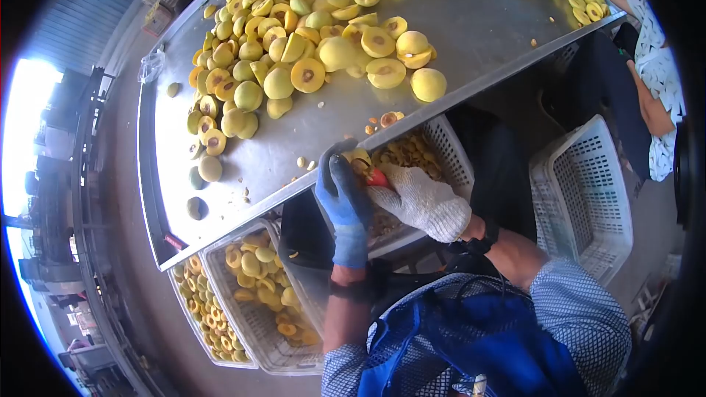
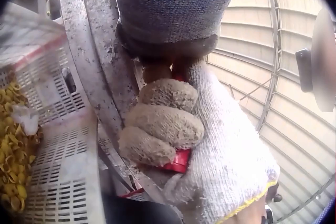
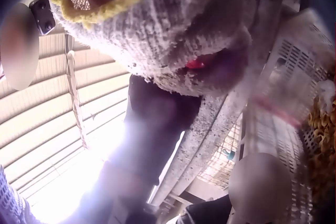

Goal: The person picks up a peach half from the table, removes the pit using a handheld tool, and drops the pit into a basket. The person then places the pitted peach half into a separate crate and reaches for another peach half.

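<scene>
At the table's front edge, the left hand (image 1: 344, 202), in a blue-grey glove, holds a yellow fruit piece (image 1: 358, 156) by its fingers. The right hand (image 1: 423, 202), in a white knit glove, grips a red-handled tool (image 1: 377, 178) against that fruit. In the left wrist view, the curled fingers (image 2: 165, 116) of the right hand wrap round the red handle (image 2: 179, 161), below the left glove (image 2: 168, 16). A bit of red handle (image 3: 195, 64) shows inside the right glove (image 3: 152, 40) in the right wrist view. The tool's working end is mostly hidden.
Many whole and halved yellow fruits (image 1: 279, 82) cover the metal table (image 1: 485, 37). Beneath its edge stands a crate (image 1: 450, 148) with fruit pieces; more filled crates (image 1: 266, 338) are at lower left. An empty crate (image 1: 588, 198) and another person's patterned sleeve (image 1: 658, 66) are at right.
</scene>
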### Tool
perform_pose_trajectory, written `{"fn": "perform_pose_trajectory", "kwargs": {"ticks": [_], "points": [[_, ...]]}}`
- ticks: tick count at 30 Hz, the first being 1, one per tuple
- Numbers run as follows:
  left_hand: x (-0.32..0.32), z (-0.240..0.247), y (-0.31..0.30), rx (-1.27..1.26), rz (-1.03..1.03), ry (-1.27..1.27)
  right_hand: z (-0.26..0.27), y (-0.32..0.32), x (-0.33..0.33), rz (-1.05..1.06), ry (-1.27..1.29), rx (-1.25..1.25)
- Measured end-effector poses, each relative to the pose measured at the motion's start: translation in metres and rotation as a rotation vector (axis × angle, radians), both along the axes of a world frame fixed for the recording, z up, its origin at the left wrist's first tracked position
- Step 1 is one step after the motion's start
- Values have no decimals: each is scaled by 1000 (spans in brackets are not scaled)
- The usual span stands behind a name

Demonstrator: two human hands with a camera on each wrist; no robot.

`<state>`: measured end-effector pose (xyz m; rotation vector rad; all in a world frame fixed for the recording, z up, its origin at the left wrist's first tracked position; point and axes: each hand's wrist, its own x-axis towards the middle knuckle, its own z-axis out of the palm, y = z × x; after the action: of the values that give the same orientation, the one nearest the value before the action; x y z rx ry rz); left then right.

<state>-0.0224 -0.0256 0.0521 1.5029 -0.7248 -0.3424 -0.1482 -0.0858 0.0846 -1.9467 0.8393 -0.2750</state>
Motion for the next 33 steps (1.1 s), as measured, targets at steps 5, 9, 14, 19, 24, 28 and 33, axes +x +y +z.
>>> {"fn": "perform_pose_trajectory", "kwargs": {"ticks": [5, 9, 14, 19, 24, 28, 33], "points": [[29, 10, 8, 282, -397, -12, -11, 2, -12, 85, -51, 16], [45, 8, 11, 326, -646, 207, -17, 7, -17, 156, -119, 349], [14, 1, 14, 79, -333, 11, -28, 11, -19, 200, -266, 166], [29, -9, 21, 230, -533, -36, -23, 8, -17, 247, 25, 654], [26, 5, 20, 145, -845, 546, -45, 23, -28, 186, -387, 1324], [6, -45, 26, -256, -345, 844, -77, 34, -36, -42, -572, 1128], [40, 0, 77, 117, -132, 318, -67, 4, -38, -22, -371, 1319]]}}
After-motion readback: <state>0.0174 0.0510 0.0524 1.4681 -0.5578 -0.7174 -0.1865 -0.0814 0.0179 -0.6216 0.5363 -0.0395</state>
